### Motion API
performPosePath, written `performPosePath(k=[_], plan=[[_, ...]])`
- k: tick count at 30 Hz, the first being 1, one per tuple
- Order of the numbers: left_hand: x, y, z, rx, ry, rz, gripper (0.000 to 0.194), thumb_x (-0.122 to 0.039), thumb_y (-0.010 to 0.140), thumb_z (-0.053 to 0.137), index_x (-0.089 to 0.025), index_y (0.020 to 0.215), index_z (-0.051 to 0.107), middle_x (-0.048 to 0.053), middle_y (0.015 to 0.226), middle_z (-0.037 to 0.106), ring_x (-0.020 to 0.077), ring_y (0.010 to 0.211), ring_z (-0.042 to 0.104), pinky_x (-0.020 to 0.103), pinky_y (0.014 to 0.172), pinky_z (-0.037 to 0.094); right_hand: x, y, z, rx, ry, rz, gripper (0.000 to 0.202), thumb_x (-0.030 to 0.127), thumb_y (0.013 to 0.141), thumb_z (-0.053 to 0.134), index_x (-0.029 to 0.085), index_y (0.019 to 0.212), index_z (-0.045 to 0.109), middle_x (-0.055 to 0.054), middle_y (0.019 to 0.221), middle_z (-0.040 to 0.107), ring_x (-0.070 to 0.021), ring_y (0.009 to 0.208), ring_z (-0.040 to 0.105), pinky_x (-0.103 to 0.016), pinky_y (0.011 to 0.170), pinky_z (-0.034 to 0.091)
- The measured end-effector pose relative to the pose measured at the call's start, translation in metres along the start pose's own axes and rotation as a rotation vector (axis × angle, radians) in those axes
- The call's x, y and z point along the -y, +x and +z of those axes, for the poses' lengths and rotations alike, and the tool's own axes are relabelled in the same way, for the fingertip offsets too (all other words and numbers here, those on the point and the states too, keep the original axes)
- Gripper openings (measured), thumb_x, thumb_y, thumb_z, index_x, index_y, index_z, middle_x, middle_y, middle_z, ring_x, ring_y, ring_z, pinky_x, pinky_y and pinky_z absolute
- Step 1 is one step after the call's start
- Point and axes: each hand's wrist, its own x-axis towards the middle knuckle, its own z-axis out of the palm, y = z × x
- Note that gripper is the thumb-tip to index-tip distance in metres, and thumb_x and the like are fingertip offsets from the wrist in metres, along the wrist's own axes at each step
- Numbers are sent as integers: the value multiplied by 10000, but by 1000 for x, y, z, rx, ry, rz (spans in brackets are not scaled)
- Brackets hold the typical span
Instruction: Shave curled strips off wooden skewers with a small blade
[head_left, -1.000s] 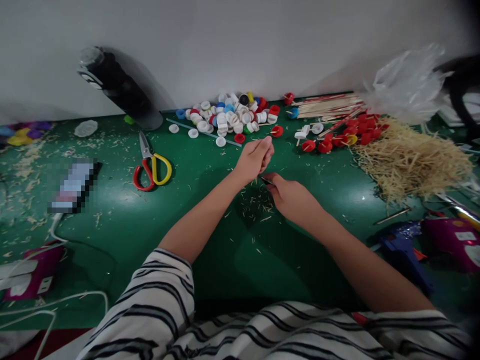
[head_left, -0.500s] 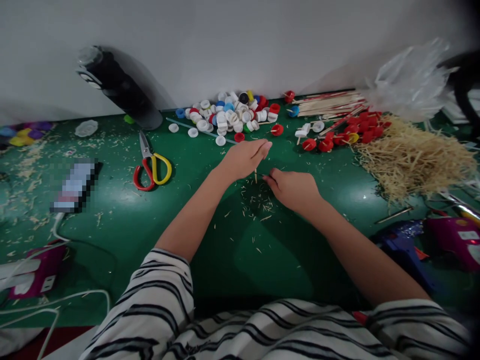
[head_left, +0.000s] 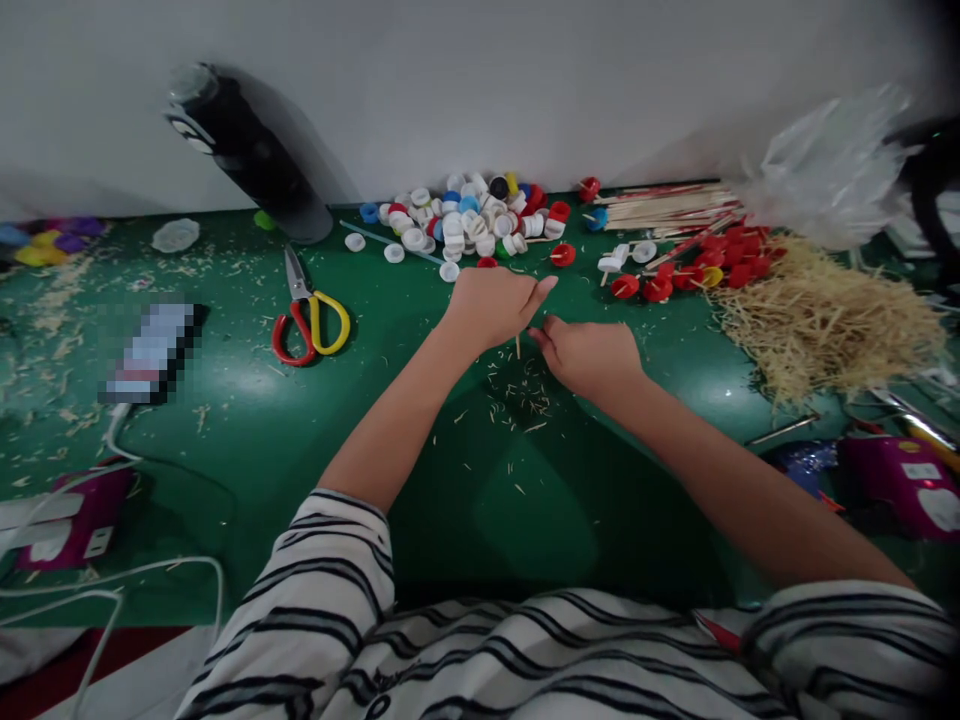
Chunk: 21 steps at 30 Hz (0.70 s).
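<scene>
My left hand (head_left: 496, 305) is closed, knuckles up, above the green table. A short, thin wooden stick (head_left: 517, 346) pokes out below its curled fingers; whatever else they hold is hidden. Just to the right, my right hand (head_left: 592, 356) is closed in a pinch, its fingertips close to the stick. What is pinched there is too small and dark to make out. Beneath both hands, fine wood shavings (head_left: 529, 393) are scattered on the green table (head_left: 480, 540).
Behind my hands lies a heap of bottle caps (head_left: 472, 222). Red caps with sticks (head_left: 731, 258), a bundle of sticks (head_left: 667, 210) and straw-like shreds (head_left: 832, 315) lie right. Scissors (head_left: 309, 325), a phone (head_left: 154, 350), and a dark bottle (head_left: 259, 160) are left.
Both hands sit slightly further up in view, and the left thumb now points out to the right. The hands remain close together, the stick still below the left one. The view has shifted a little.
</scene>
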Motion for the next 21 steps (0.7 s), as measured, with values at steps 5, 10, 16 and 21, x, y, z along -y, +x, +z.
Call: performPosePath(k=[5, 10, 16, 21], plan=[[-3, 0, -3, 56, 6, 0, 753, -557, 1047, 103, -154, 729, 655, 92, 637, 552, 200, 626, 516, 323, 636, 291, -1, 2, 3, 56, -11, 0, 629, 489, 1075, 145, 158, 1172, 671, -142, 866, 741, -257, 762, 669, -328, 603, 240], [4, 1, 0, 19, -27, -11, 726, -561, 1052, 162, -155, 744, 679, 102, 663, 583, 213, 676, 568, 326, 677, 337, 0, 9, 4, 97, 17, -18, 603, 497, 1073, 172, 177, 1165, 675, -140, 908, 749, -270, 813, 682, -332, 621, 289], [17, 0, 5, 23, 54, -10, 810, -587, 1041, 74, -155, 777, 707, 118, 676, 611, 227, 676, 580, 340, 652, 318, -1, 18, 1, 122, 58, -69, 591, 501, 1074, 182, 189, 1127, 681, -127, 924, 751, -255, 808, 678, -325, 612, 289], [21, 1, 10, 1, 41, 16, 808, -590, 1038, 57, -159, 704, 654, 91, 620, 547, 199, 624, 520, 334, 622, 276, -5, 13, 3, 148, 23, -125, 616, 507, 1076, 165, 194, 1094, 695, -123, 910, 754, -258, 808, 685, -322, 605, 289]])
